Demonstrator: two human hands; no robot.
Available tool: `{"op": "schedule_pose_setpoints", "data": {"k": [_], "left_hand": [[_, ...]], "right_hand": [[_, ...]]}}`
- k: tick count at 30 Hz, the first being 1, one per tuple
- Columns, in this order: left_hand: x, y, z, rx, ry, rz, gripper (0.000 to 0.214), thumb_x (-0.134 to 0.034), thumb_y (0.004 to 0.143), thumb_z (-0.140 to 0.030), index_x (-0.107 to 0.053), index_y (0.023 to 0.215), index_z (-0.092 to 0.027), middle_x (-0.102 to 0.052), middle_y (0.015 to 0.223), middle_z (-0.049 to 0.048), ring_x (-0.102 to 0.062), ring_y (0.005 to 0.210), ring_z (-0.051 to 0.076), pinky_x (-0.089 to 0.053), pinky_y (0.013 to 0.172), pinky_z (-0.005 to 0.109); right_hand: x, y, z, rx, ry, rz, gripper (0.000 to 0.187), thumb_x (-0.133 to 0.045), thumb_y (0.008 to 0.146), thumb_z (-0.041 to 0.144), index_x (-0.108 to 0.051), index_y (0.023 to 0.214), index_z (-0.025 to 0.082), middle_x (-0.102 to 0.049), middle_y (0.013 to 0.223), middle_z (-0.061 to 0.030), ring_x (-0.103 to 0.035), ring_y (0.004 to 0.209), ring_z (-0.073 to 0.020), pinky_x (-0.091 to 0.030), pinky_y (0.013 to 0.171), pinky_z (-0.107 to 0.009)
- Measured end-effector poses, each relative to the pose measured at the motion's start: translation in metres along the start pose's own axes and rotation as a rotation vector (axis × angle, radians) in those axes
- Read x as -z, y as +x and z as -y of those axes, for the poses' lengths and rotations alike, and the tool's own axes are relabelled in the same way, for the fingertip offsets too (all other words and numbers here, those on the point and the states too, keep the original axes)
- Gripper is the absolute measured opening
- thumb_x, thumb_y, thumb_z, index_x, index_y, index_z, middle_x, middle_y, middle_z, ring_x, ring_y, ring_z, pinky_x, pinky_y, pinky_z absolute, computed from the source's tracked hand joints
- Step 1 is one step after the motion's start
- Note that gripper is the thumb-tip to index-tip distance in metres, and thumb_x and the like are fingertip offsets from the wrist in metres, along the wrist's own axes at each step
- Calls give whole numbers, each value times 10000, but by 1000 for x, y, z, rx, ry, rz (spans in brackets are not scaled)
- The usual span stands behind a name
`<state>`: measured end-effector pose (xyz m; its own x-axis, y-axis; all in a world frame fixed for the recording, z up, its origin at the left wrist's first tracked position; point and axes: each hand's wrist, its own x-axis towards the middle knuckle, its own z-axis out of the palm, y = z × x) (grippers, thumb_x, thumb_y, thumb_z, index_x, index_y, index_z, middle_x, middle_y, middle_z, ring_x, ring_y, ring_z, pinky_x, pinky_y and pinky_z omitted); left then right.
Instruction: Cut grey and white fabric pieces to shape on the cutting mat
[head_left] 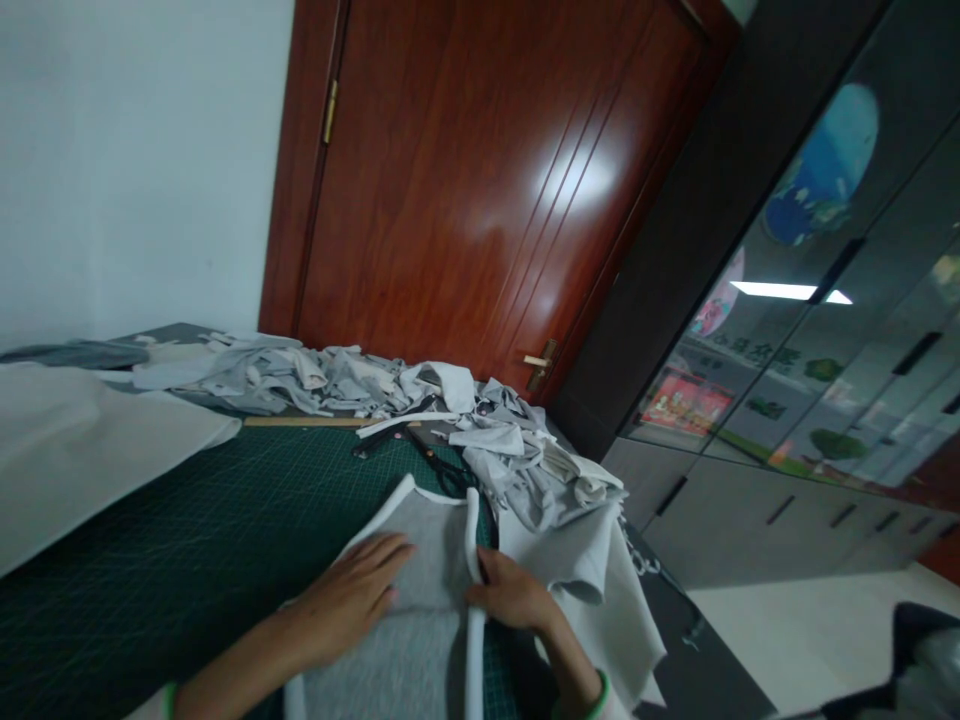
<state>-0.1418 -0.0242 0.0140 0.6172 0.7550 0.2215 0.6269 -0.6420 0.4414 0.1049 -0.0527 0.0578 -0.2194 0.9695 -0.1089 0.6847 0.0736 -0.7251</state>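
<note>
I see the grey fabric piece [397, 660] on the green mat [285, 500]: left hand [358, 590] flat on it, right hand's [514, 592] grip pinching its white edging [475, 670]. Caution: uneven pulling may skew it; nearby scissors [433, 458] could snag.

Dim overall; glare on door [465, 200]; light strip [772, 291] mirrored in cabinet glass [847, 350]; lower right corner blurred.

Bare left hand [356, 590] here, and a bare left forearm [247, 655] running to a pale left sleeve [150, 707], trimmed with a slim green band [171, 701]! Over to the right hand [517, 592], also bare, and there's a second green band [599, 693], curved and vivid, edging the pale right sleeve [616, 709]!
</note>
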Motion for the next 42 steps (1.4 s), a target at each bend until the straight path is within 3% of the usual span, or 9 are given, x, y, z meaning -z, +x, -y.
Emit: {"op": "schedule_pose_setpoints", "data": {"k": [6, 9, 12, 15, 18, 29, 36, 39, 42], "left_hand": [[5, -10, 29, 254, 338, -54, 505, -383, 969, -252, -533, 1449, -200, -467, 1538, 118, -403, 1438, 324, -285, 1156, 619], [7, -16, 32, 300, 380, -66, 520, -378, 976, -299, -506, 1470, -199, -458, 1544, 99, -408, 1434, 327, -314, 1150, 578], [5, -21, 31, 318, 374, -101, 533, -390, 967, -311, -506, 1470, -178, -453, 1544, 112, -431, 1417, 340, -346, 1129, 565], [8, -23, 25, 358, 401, -102, 554, -412, 954, -305, -502, 1463, -106, -420, 1553, 164, -428, 1418, 346, -365, 1118, 543], [14, -24, 15, 431, 474, -30, 563, -392, 967, -283, -472, 1465, -32, -420, 1539, 217, -428, 1414, 357, -376, 1108, 535], [29, -34, 7, 465, 353, -38, 605, -274, 816, 90, -569, 1329, -36, -634, 1255, 226, -596, 1189, 298, -449, 993, 420], [35, -29, 15, 558, 66, -121, 277, -403, 827, -62, -622, 964, -160, -708, 991, 134, -697, 1013, 289, -485, 893, 376], [45, -27, 20, 573, -72, -211, 198, -382, 829, -175, -536, 719, -234, -685, 806, 70, -707, 900, 259, -495, 827, 337], [65, -25, 16, 575, -254, -333, 187, -370, 803, -314, -514, 710, -240, -632, 715, 33, -675, 780, 243, -501, 711, 311]], "right_hand": [[6, 2, -17, -184, -266, -115, 208, -637, 663, 83, -520, 773, 214, -574, 718, 8, -578, 724, -203, -392, 629, -297], [3, 0, -8, -235, -359, -228, 373, -581, 767, 76, -577, 1138, 98, -667, 1045, -169, -641, 996, -309, -465, 832, -377], [-7, -9, 11, -91, -466, -301, 520, -491, 879, 116, -474, 1394, 48, -499, 1403, -245, -454, 1336, -349, -360, 1103, -444], [-19, -21, 23, 171, -474, -49, 511, -529, 891, 186, -536, 1401, 169, -509, 1445, -151, -420, 1381, -296, -332, 1164, -409], [-23, -31, 22, 168, -458, 114, 570, -597, 848, 238, -531, 1414, 229, -487, 1497, -118, -398, 1410, -301, -320, 1177, -445], [-1, -41, 4, -160, -564, -94, 478, -531, 709, -20, -646, 1163, 74, -617, 1211, -192, -591, 1179, -312, -446, 1020, -370], [-17, -32, -4, -208, -335, -187, 478, -438, 783, -59, -492, 1255, -5, -640, 1171, -276, -635, 1133, -369, -437, 943, -427], [-16, -28, -11, -169, -143, -229, 396, -408, 792, -39, -519, 1166, 28, -678, 1088, -240, -643, 1091, -334, -426, 935, -407], [-7, -20, -11, -107, 65, -249, 228, -433, 857, 151, -561, 1045, 136, -691, 1054, -143, -646, 1054, -277, -452, 897, -359]]}}
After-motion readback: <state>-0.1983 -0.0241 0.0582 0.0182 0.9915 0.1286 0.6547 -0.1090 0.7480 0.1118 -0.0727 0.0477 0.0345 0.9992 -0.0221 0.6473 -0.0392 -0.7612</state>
